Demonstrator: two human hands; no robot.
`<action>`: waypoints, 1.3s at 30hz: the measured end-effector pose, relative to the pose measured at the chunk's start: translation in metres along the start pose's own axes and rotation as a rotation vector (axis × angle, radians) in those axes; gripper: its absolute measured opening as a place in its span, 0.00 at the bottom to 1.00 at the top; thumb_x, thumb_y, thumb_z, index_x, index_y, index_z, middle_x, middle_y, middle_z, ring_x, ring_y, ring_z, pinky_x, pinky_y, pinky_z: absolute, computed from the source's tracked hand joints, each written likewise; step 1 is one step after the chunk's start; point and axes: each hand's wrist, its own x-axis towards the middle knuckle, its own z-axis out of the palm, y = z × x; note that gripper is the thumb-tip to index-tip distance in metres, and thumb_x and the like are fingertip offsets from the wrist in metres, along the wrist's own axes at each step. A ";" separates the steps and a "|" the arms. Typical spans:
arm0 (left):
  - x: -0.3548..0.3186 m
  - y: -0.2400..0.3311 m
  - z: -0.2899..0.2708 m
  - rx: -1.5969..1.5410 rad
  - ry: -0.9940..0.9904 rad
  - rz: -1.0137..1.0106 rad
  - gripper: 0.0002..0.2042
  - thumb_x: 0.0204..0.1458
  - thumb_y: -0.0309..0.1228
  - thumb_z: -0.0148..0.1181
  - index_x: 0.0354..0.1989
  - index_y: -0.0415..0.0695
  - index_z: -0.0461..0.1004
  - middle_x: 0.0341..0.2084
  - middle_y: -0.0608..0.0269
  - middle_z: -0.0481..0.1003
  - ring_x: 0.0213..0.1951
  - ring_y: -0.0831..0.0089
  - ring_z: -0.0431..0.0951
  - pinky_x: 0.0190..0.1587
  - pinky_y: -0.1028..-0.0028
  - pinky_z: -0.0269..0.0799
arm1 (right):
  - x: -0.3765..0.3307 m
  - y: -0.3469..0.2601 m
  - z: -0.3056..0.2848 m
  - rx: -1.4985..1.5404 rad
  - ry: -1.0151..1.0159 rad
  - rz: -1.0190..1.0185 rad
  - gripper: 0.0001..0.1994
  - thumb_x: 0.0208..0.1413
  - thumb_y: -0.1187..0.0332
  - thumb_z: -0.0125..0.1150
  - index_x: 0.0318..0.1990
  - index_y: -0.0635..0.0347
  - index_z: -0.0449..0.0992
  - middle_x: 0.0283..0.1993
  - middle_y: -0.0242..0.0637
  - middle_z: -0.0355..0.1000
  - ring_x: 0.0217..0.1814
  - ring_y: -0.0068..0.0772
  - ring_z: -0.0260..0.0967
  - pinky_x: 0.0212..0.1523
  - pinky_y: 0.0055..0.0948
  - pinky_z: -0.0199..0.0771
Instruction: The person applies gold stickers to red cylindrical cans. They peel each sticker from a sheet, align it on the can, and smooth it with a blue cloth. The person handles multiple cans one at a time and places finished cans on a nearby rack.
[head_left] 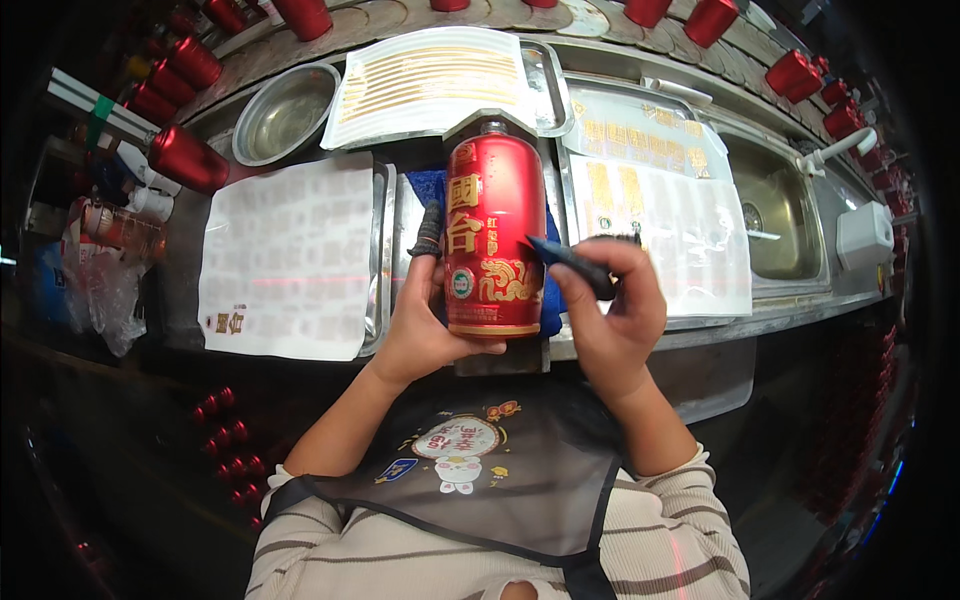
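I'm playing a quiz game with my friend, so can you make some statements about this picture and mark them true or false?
1. The left hand is on the red bottle. True.

2. The metal bowl is to the right of the red bottle. False: the metal bowl is to the left of it.

3. The right hand holds a dark pointed thing. True.

4. The apron is plain, with no pictures. False: the apron has a white bunny on it.

5. The sink is on the right side of the picture. True.
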 end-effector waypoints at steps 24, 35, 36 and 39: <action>-0.007 -0.004 0.021 -0.065 0.083 0.112 0.53 0.48 0.39 0.75 0.73 0.32 0.42 0.67 0.45 0.59 0.69 0.59 0.61 0.71 0.59 0.50 | -0.019 0.022 -0.007 0.399 -0.176 0.653 0.08 0.60 0.69 0.63 0.42 0.62 0.73 0.35 0.26 0.70 0.36 0.12 0.63 0.38 0.15 0.63; 0.003 -0.012 0.023 -0.167 0.170 0.081 0.36 0.59 0.32 0.64 0.68 0.27 0.51 0.69 0.42 0.58 0.72 0.60 0.56 0.71 0.66 0.50 | -0.013 0.006 0.007 0.268 -0.230 0.604 0.21 0.57 0.69 0.69 0.51 0.62 0.63 0.44 0.36 0.71 0.38 0.18 0.72 0.36 0.17 0.73; 0.002 -0.014 0.022 -0.169 0.167 0.099 0.36 0.59 0.32 0.64 0.68 0.27 0.51 0.69 0.42 0.57 0.72 0.60 0.55 0.71 0.66 0.50 | -0.014 0.007 0.007 0.276 -0.224 0.599 0.21 0.57 0.69 0.69 0.51 0.62 0.63 0.44 0.37 0.70 0.38 0.18 0.72 0.36 0.17 0.73; 0.002 -0.021 0.021 -0.170 0.162 0.130 0.36 0.59 0.32 0.64 0.68 0.27 0.51 0.69 0.41 0.57 0.72 0.60 0.54 0.71 0.66 0.50 | -0.015 0.010 0.008 0.273 -0.214 0.594 0.20 0.57 0.69 0.69 0.51 0.61 0.63 0.45 0.37 0.70 0.39 0.18 0.72 0.36 0.16 0.73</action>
